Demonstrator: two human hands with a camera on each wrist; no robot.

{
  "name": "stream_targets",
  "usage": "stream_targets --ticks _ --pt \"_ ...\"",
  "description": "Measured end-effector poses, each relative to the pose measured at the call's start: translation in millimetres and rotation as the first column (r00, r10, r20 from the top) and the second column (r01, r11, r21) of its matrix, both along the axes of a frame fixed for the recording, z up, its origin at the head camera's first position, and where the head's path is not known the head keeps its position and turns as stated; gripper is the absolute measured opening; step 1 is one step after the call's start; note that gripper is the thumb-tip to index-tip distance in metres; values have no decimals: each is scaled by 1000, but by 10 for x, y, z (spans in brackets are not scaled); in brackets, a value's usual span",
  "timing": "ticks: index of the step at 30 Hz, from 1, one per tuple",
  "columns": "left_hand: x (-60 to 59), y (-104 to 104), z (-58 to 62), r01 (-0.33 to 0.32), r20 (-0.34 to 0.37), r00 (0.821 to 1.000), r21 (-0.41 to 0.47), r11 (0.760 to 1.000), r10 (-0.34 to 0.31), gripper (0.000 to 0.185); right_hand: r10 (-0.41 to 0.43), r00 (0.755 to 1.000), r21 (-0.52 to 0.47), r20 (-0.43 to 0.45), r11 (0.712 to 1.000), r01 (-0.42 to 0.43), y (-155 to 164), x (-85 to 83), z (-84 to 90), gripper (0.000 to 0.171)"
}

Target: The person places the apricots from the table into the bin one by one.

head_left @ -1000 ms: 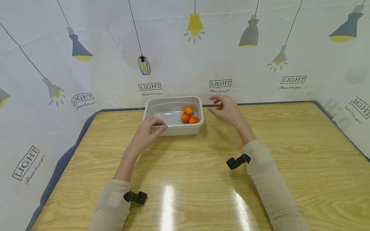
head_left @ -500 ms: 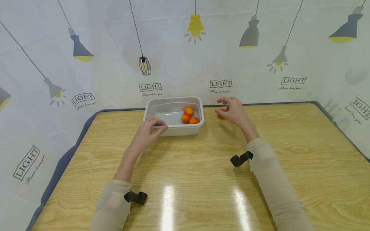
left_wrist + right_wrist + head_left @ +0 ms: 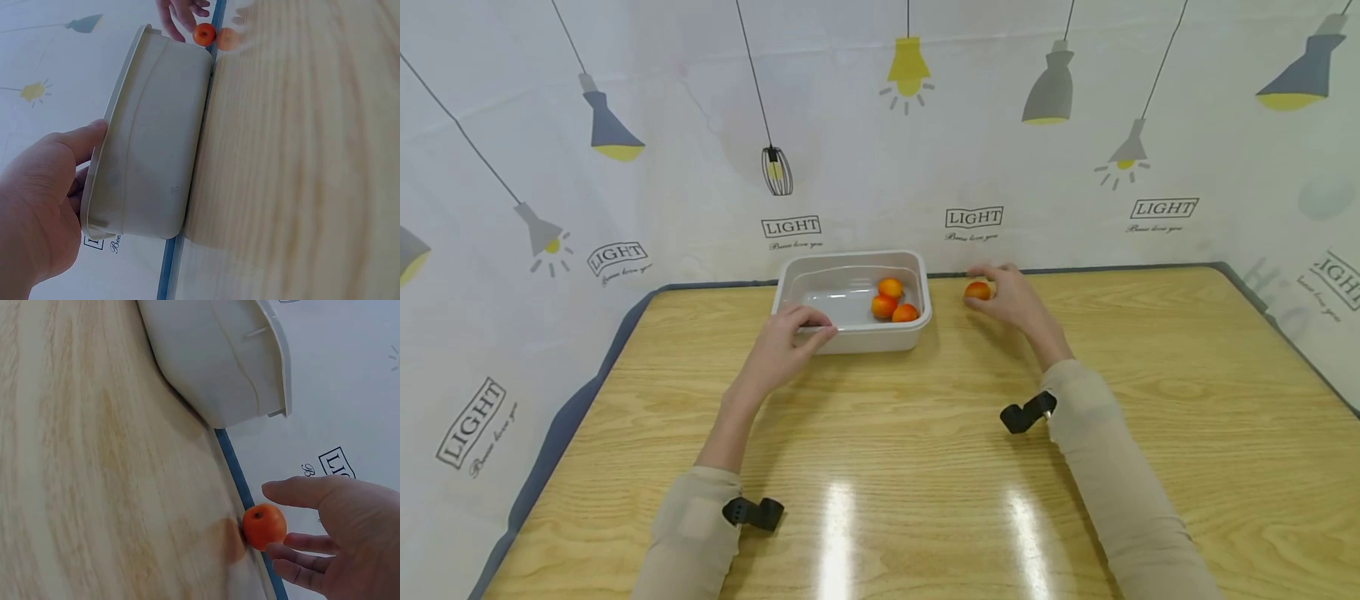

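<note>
A pale rectangular plastic tub (image 3: 872, 339) stands near the table's back edge. My left hand (image 3: 785, 342) pinches its near-left rim, thumb (image 3: 87, 139) outside and fingers curled over the lip. Inside, at the right end, lie three small orange-red fruits (image 3: 884, 307). Another round orange-red fruit (image 3: 264, 526), with a dark stem dimple, sits on the table right of the tub. My right hand (image 3: 1013, 300) reaches around this fruit, thumb on one side and fingers on the other. In the right wrist view a gap shows between thumb and fruit.
The wooden table (image 3: 880, 433) has a dark blue strip (image 3: 1112, 268) along its back edge. Directly behind rises a white curtain (image 3: 857, 125) printed with lamps. A black wrist camera (image 3: 1028, 412) sticks out from each beige sleeve.
My right hand has moved right and slightly down, away from the tub, to the single fruit, which was hidden at first. The left hand and the tub stay in place.
</note>
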State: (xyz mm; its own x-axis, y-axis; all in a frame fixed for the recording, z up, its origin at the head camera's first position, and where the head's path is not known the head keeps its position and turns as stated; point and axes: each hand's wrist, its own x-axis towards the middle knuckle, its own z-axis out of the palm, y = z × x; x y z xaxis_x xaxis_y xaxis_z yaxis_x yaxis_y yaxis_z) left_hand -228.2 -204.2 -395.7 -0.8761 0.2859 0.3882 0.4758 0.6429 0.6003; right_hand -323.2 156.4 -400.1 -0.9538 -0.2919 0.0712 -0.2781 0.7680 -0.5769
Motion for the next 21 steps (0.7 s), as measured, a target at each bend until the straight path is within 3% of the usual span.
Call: stream_targets --ticks 8,21 --pt "13 4 12 -8 23 1000 1 1000 8 16 25 1000 -16 -13 1000 -25 7 -6 -51 41" --pt "24 12 24 -9 20 1000 -3 1000 9 16 9 998 -22 62 1000 -8 32 -18 -123 41"
